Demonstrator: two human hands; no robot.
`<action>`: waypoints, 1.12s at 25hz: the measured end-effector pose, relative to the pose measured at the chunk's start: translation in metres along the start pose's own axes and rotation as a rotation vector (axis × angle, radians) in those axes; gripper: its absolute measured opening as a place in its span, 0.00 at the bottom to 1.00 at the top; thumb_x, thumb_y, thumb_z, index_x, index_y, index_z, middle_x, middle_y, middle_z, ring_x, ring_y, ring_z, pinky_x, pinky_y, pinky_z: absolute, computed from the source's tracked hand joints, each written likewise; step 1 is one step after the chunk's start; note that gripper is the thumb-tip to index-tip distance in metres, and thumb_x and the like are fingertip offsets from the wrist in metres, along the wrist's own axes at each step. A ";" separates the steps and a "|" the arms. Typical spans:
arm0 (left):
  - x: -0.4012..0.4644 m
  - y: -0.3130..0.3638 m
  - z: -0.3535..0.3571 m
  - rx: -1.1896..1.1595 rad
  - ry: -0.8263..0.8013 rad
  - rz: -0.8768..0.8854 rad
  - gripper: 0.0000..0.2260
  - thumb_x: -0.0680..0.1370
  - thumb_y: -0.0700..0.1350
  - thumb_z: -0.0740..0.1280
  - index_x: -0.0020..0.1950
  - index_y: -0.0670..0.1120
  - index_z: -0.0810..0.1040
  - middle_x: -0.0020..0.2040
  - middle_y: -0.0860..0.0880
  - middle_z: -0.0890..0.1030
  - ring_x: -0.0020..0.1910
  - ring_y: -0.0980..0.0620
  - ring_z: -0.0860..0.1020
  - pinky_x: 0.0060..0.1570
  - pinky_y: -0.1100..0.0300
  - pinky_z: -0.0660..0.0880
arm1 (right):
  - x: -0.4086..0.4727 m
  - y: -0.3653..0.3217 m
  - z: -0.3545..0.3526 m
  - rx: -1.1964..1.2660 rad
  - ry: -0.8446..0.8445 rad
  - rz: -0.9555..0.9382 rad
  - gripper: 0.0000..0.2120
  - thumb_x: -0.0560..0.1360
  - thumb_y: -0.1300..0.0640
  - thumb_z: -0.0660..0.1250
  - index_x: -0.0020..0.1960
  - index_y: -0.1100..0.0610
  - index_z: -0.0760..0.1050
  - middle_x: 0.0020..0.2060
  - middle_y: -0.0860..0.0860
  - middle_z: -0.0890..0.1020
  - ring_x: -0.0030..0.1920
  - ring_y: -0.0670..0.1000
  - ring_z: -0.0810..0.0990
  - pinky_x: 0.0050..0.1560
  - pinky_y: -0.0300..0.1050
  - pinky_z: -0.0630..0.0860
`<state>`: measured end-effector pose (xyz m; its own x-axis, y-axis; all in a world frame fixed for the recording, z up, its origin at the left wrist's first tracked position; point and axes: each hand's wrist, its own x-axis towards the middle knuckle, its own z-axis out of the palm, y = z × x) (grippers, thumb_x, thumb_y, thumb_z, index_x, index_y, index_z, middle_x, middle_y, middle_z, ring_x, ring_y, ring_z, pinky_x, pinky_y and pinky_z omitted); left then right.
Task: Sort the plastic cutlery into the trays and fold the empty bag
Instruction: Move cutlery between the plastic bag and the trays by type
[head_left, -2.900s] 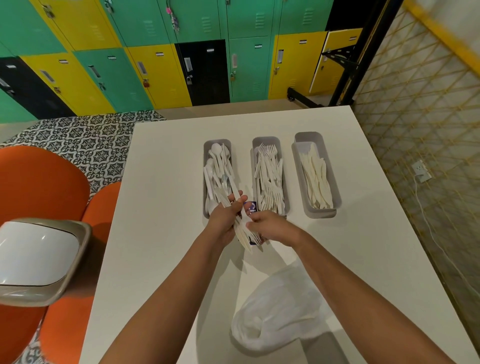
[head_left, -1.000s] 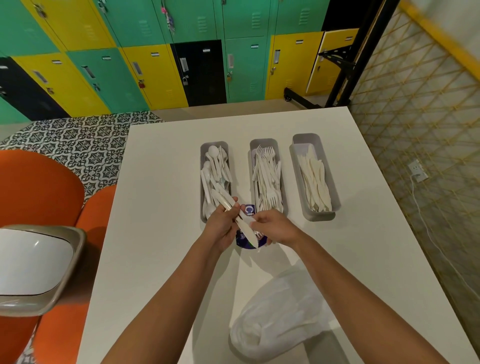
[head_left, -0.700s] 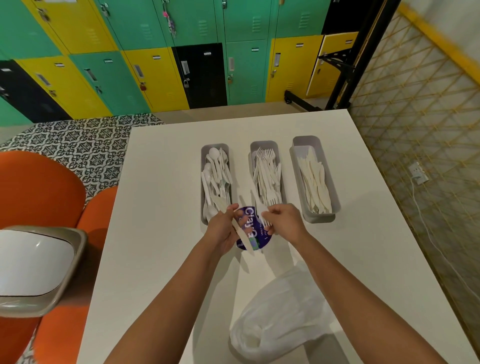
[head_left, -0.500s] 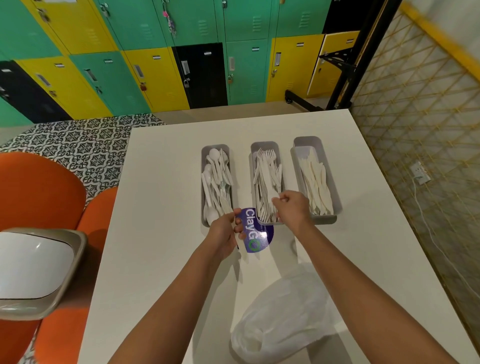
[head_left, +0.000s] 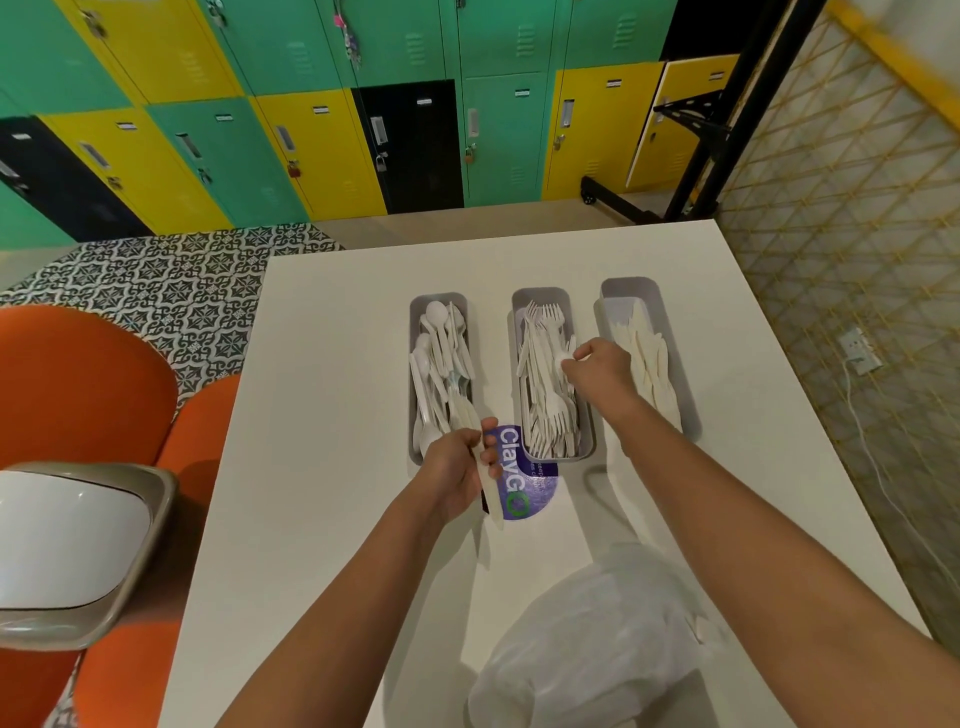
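Note:
Three grey trays stand side by side on the white table: a spoon tray (head_left: 439, 300), a fork tray (head_left: 540, 294) and a knife tray (head_left: 628, 286). My left hand (head_left: 454, 475) grips a small bunch of white plastic cutlery (head_left: 491, 499) just in front of the spoon tray. My right hand (head_left: 597, 370) hovers over the fork tray and pinches one white cutlery piece (head_left: 564, 359) above the forks. Near the table's front edge lies the crumpled white plastic bag (head_left: 597, 634), under my right forearm.
A purple round sticker (head_left: 530, 486) is on the table between my hands. A grey bin with a white lid (head_left: 67, 545) and orange seats (head_left: 83, 384) stand to the left of the table. Lockers line the far wall; a lattice wall runs along the right.
My right hand took one piece from the bunch and carried it forward over the fork tray. My left hand stayed in front of the spoon tray, still holding the other pieces.

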<state>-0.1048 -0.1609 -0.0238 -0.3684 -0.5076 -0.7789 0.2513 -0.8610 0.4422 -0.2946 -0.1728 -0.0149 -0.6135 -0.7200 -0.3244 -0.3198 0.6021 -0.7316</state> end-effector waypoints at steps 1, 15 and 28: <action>0.001 0.003 0.001 -0.002 0.012 0.003 0.14 0.78 0.34 0.47 0.51 0.41 0.72 0.32 0.47 0.67 0.22 0.54 0.66 0.26 0.62 0.66 | 0.003 -0.001 0.000 -0.014 0.001 -0.004 0.09 0.74 0.61 0.65 0.53 0.64 0.75 0.44 0.54 0.74 0.42 0.52 0.74 0.41 0.40 0.68; -0.003 0.005 0.007 0.041 -0.018 0.205 0.11 0.82 0.38 0.54 0.63 0.41 0.69 0.41 0.45 0.75 0.39 0.53 0.78 0.38 0.63 0.79 | -0.069 0.019 0.021 0.033 -0.256 -0.090 0.09 0.77 0.57 0.63 0.46 0.61 0.79 0.37 0.52 0.79 0.35 0.47 0.75 0.38 0.40 0.72; -0.071 -0.013 0.007 0.140 -0.074 0.272 0.12 0.83 0.41 0.54 0.46 0.46 0.75 0.43 0.48 0.78 0.42 0.52 0.76 0.49 0.55 0.75 | -0.155 0.017 0.008 0.088 -0.516 -0.044 0.05 0.75 0.64 0.64 0.47 0.62 0.78 0.35 0.54 0.78 0.31 0.48 0.76 0.31 0.38 0.75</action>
<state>-0.0881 -0.1139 0.0287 -0.3701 -0.7168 -0.5909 0.2262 -0.6865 0.6911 -0.1989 -0.0540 0.0179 -0.1580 -0.8336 -0.5293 -0.2620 0.5523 -0.7914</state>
